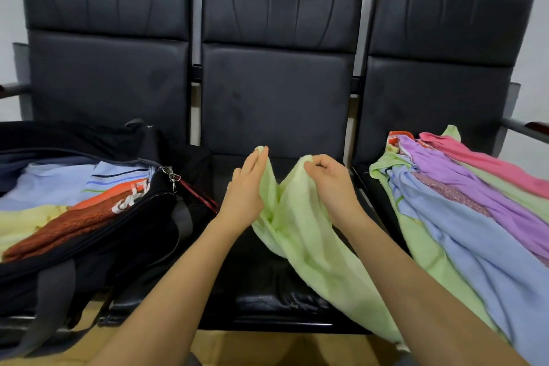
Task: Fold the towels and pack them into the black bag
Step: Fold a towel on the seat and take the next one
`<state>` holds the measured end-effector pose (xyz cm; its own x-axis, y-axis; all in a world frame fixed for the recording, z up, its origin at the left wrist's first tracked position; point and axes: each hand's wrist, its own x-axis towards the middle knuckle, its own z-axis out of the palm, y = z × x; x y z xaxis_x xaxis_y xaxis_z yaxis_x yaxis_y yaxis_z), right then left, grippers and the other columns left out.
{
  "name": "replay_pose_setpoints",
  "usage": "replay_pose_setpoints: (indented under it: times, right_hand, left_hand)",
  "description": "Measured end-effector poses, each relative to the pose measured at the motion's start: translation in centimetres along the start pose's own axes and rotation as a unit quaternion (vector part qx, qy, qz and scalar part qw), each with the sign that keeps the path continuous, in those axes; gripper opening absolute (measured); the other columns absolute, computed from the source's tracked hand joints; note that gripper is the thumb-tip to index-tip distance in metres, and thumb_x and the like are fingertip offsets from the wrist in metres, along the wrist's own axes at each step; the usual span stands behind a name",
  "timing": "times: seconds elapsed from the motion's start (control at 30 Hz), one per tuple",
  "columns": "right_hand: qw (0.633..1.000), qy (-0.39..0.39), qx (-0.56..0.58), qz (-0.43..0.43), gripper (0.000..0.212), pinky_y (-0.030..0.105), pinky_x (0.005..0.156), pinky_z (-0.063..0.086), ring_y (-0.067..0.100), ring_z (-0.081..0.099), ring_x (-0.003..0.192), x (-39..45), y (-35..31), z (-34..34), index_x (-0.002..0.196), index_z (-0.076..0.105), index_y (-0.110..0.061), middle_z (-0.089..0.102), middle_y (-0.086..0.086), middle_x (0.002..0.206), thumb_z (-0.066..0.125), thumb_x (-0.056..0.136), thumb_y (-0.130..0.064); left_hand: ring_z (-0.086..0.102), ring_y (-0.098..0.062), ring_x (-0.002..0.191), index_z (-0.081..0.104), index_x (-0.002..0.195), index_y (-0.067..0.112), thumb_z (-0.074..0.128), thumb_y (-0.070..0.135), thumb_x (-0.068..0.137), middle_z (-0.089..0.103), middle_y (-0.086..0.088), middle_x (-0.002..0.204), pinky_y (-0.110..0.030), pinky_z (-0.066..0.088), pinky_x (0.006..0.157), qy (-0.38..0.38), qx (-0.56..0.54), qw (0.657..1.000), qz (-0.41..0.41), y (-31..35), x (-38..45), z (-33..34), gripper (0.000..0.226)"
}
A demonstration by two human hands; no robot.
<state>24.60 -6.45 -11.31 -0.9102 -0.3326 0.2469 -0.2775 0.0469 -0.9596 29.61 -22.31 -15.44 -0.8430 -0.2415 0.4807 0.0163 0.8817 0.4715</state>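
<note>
A pale green towel (309,244) hangs over the middle seat of a black three-seat bench. My left hand (245,190) pinches one top corner of it between thumb and fingers. My right hand (332,180) grips the other top corner a short way to the right. The cloth sags between the two hands and trails down over the seat's front edge to the right. The black bag (124,235) lies unzipped on the left seat, holding several folded towels, among them a rust-orange one (68,226) and a light blue one (50,184).
A pile of unfolded towels (475,217) in green, blue, purple and pink covers the right seat. The bench's black backrests (276,68) stand behind. A grey strap (50,303) of the bag hangs over the left seat's front edge. Armrests stick out at both ends.
</note>
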Motion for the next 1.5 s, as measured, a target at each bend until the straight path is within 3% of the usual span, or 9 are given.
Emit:
replay_pose_setpoints:
  times: [0.17,0.33,0.5,0.63,0.77,0.9,1.03,1.4,1.5]
  right_hand:
    - [0.996,0.069,0.05,-0.025,0.022,0.023,0.071,0.049,0.006,0.063,0.077,0.6,-3.1,-0.5,0.092,0.067,-0.022,0.068,-0.005,0.086,0.049,0.095,-0.01]
    - [0.984,0.145,0.046,-0.088,0.017,0.018,0.068,0.047,0.005,0.059,0.079,1.4,-7.5,-1.5,0.102,0.063,-0.013,0.065,-0.003,0.091,0.047,0.095,-0.01]
    - [0.98,0.155,0.091,-0.079,0.007,0.024,0.067,0.051,0.013,0.061,0.076,2.4,-10.5,-1.7,0.094,0.06,-0.011,0.065,0.004,0.085,0.058,0.088,-0.008]
    - [0.98,0.158,0.055,-0.104,0.011,0.022,0.059,0.044,0.009,0.051,0.064,2.9,-11.1,-1.8,0.095,0.052,-0.014,0.054,0.0,0.073,0.055,0.087,-0.006]
    - [0.985,0.066,-0.022,-0.156,0.047,0.024,0.057,0.041,0.007,0.045,0.059,3.3,-11.0,-1.6,0.116,0.045,-0.036,0.048,-0.002,0.068,0.047,0.085,0.0]
    - [0.986,-0.008,-0.074,-0.152,0.025,0.028,0.077,0.053,0.008,0.063,0.086,4.0,-11.7,-1.4,0.099,0.069,-0.022,0.068,-0.005,0.091,0.054,0.087,-0.007]
    - [0.979,0.029,-0.131,-0.155,0.01,0.022,0.072,0.048,0.005,0.06,0.08,4.5,-11.6,-1.7,0.079,0.07,-0.016,0.065,-0.01,0.08,0.062,0.085,-0.012]
    - [0.98,0.116,-0.104,-0.127,0.013,0.015,0.066,0.045,0.002,0.057,0.078,4.9,-11.4,-2.9,0.084,0.071,-0.011,0.065,-0.009,0.082,0.059,0.087,-0.01]
    - [0.976,0.142,-0.106,-0.124,0.015,0.014,0.071,0.046,0.006,0.061,0.084,4.7,-10.9,-3.8,0.089,0.074,-0.005,0.07,0.0,0.091,0.059,0.089,-0.009]
  left_hand:
    - [0.024,-0.016,0.141,0.023,0.15,0.021,0.033,-0.023,0.081,0.026,0.003,0.153,-0.027,0.02,0.115,0.015,-0.061,0.997,0.039,2.0,2.7,-3.6,0.083]
    - [0.049,-0.016,0.118,0.041,0.142,0.024,0.038,-0.01,0.092,0.056,0.001,0.127,-0.019,0.037,0.098,0.047,-0.085,0.992,0.079,5.3,6.4,-7.9,0.061]
    - [0.056,-0.018,0.107,0.067,0.112,0.006,0.041,-0.004,0.094,0.062,-0.007,0.112,-0.007,0.032,0.084,0.152,-0.083,0.98,0.097,8.5,8.7,-10.5,0.033]
    - [0.055,-0.015,0.098,0.066,0.109,0.007,0.039,0.0,0.096,0.061,-0.005,0.106,-0.011,0.035,0.076,0.172,-0.075,0.98,0.069,9.7,9.5,-11.4,0.03]
    - [0.057,-0.005,0.079,0.064,0.099,0.014,0.05,0.005,0.094,0.064,0.003,0.088,-0.005,0.041,0.067,0.128,-0.2,0.968,0.079,10.9,9.3,-12.0,0.017]
    - [0.063,-0.006,0.077,0.062,0.095,0.019,0.054,0.006,0.092,0.067,0.0,0.084,-0.014,0.049,0.068,0.099,-0.272,0.954,0.083,11.6,9.2,-11.8,0.016]
    - [0.064,-0.008,0.081,0.061,0.099,0.019,0.055,0.006,0.092,0.067,0.001,0.087,-0.017,0.051,0.074,0.093,-0.275,0.955,0.062,11.0,9.0,-11.3,0.016]
    - [0.056,-0.022,0.071,0.058,0.087,0.007,0.048,0.027,0.097,0.058,-0.002,0.079,-0.04,0.05,0.066,0.069,-0.086,0.994,-0.005,9.6,6.9,-7.3,0.024]
    - [0.054,-0.013,0.066,0.06,0.087,0.007,0.046,0.024,0.097,0.059,0.001,0.073,-0.028,0.044,0.057,0.099,-0.141,0.984,-0.04,10.0,7.5,-8.2,0.024]
